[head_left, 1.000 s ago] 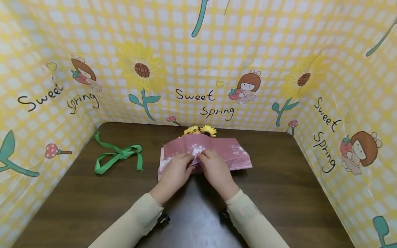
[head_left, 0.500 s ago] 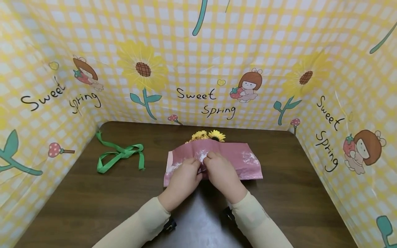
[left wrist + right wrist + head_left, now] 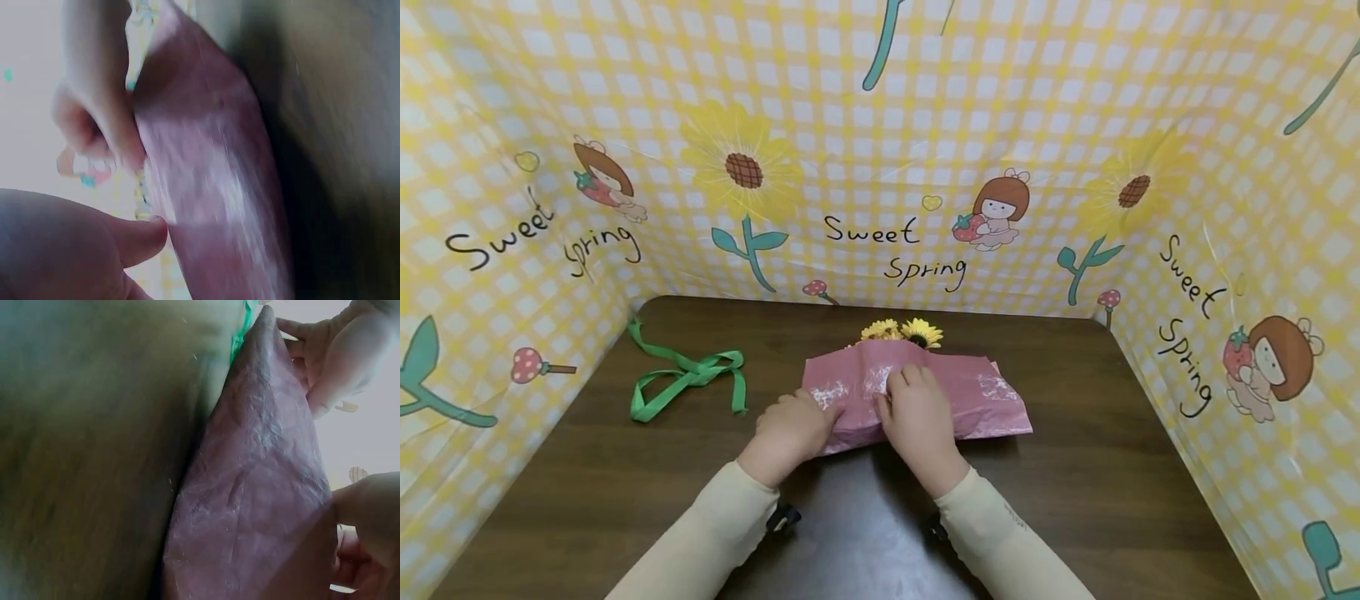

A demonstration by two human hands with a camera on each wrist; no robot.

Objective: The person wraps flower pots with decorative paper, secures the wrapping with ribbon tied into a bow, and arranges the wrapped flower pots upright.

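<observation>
Brown table [image 3: 865,525] | right hand [image 3: 921,427] pinches pink paper [image 3: 859,382] | left hand [image 3: 792,428] touches its left end, grip unclear

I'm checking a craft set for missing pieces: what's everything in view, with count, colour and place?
Wrapping paper: one bundle, pink with whitish patches, mid-table
Flowers: at least two, yellow, showing beyond the paper's far edge
Ribbon: apparently one, green, on the table left of the paper
Table: one, dark brown, beneath everything
Printed sheeting: count unclear, yellow-and-white check, behind and both sides
Black wrist devices: two, black, at the wrists
Sleeves: two, cream, on the forearms
Hands: two, bare, at the paper
</observation>
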